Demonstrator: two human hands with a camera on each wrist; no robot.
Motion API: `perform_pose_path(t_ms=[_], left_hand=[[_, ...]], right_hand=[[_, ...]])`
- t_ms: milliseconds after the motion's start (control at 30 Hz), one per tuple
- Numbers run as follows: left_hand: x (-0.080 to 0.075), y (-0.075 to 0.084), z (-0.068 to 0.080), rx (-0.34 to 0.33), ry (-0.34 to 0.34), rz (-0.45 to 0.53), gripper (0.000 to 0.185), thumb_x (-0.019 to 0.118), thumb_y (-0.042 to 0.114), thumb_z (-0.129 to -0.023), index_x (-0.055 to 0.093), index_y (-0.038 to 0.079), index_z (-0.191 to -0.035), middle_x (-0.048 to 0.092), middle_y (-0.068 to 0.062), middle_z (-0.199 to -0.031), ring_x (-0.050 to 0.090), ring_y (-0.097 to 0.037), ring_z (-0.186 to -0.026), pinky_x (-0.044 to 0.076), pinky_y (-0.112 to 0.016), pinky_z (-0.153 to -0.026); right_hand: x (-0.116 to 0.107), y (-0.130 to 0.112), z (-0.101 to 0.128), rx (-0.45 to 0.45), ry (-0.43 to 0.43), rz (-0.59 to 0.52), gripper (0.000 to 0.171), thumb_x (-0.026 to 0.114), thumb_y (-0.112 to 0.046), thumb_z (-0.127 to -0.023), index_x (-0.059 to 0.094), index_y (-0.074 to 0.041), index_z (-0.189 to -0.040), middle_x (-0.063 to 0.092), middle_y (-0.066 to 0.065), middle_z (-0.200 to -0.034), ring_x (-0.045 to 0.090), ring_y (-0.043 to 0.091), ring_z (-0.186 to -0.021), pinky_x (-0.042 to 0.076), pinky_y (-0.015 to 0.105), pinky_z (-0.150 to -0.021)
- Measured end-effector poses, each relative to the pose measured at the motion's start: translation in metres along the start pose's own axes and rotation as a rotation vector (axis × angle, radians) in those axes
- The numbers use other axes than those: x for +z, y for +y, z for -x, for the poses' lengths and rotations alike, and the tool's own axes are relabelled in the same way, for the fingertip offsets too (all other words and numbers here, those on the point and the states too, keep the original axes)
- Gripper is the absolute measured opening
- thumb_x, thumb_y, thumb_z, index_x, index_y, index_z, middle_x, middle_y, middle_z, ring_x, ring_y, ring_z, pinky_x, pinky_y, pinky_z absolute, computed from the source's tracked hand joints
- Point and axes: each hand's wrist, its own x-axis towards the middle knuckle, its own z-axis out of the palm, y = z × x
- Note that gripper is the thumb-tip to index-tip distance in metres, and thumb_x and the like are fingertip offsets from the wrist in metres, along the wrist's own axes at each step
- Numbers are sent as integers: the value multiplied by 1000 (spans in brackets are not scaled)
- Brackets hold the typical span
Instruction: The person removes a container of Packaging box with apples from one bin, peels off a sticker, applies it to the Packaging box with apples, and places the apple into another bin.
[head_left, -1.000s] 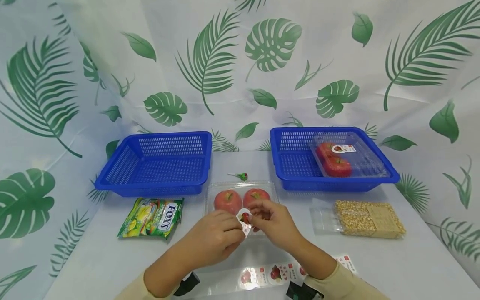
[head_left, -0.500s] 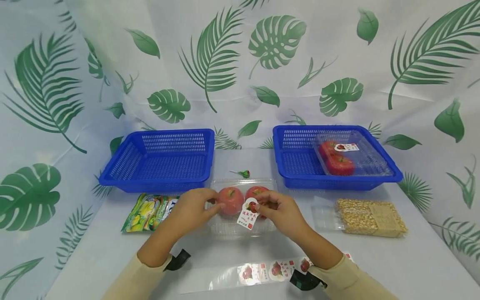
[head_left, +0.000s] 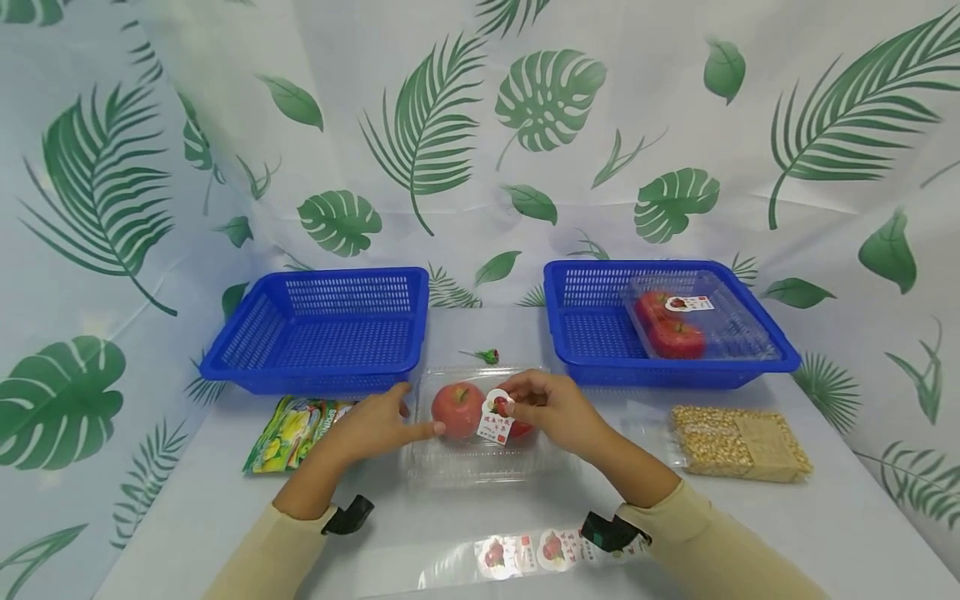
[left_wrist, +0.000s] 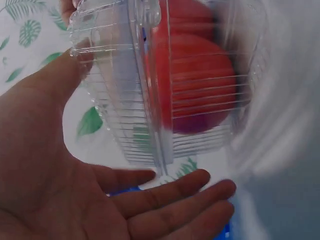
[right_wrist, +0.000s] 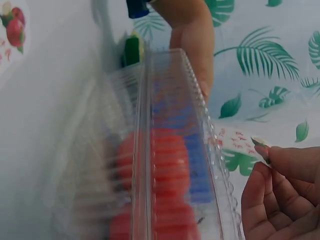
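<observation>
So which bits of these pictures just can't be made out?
- Print on the sticker in the right hand: too small in the head view.
- Candy bag: its right end is hidden by the left hand, so the brand cannot be read.
- Apples in the clear box: blurred in both wrist views.
- Sticker strip: its right end is hidden under the right sleeve.

Even, bright light is seen on the table (head_left: 825,533), with only faint shadows. Wide-angle bending is noted at the edges. Both wrist views are smeared by blur, and glare is caught on the clear plastic box (left_wrist: 150,100).
</observation>
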Motion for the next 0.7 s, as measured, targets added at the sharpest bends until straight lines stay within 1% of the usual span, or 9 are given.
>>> perform_pose_path(t_ms=[67, 167, 267, 433, 533, 600, 700], left_hand=[[3, -1, -3, 29, -26, 59, 109, 69, 73, -70, 35, 4, -148, 61, -11, -112, 58, -23, -91, 52, -42, -74], [8, -3, -6, 63, -28, 120, 110, 74, 67, -71, 32, 2, -149, 60, -14, -114, 58, -25, -96, 53, -44, -78], [13, -4, -8, 77, -18, 138, 111, 76, 65, -70, 32, 0, -149, 60, -14, -113, 58, -25, -97, 53, -44, -78], [13, -3, -8, 73, -29, 144, 110, 77, 64, -71, 32, 0, -149, 61, -8, -99, 57, -20, -84, 51, -36, -67], [12, -1, -7, 73, -46, 155, 111, 77, 62, -71, 31, -1, -149, 60, -6, -93, 56, -19, -79, 50, -34, -64], [13, 0, -8, 71, -48, 149, 111, 77, 63, -71, 30, -2, -149, 61, -7, -95, 57, -20, -81, 51, -35, -66], [13, 0, -8, 75, -43, 142, 112, 76, 64, -71, 30, -1, -149, 63, -13, -110, 61, -24, -92, 54, -41, -75]], right_hand=[[-2, 1, -5, 8, -8, 24, 22, 72, -9, -89, 69, -3, -109, 67, 5, -91, 62, 21, -81, 53, 26, -67], [-3, 3, -12, 18, -27, 51, 20, 71, -9, -89, 68, -5, -108, 67, 4, -91, 61, 21, -82, 54, 28, -70], [-4, 5, -20, 15, -42, 76, 18, 70, -7, -89, 68, -5, -107, 67, 3, -90, 61, 20, -83, 54, 29, -71], [-2, 11, -29, 7, -52, 116, 17, 70, -3, -88, 69, -3, -105, 66, 3, -88, 61, 19, -82, 54, 29, -70], [1, 12, -33, 30, -58, 140, 18, 71, -3, -88, 69, -4, -106, 66, 1, -88, 61, 19, -83, 54, 29, -72], [2, 11, -34, 41, -60, 171, 19, 71, -5, -88, 69, -6, -107, 67, 0, -89, 61, 18, -84, 55, 30, -74], [3, 10, -37, 42, -68, 228, 20, 72, -7, -88, 69, -9, -108, 67, -2, -90, 61, 19, -86, 55, 32, -76]])
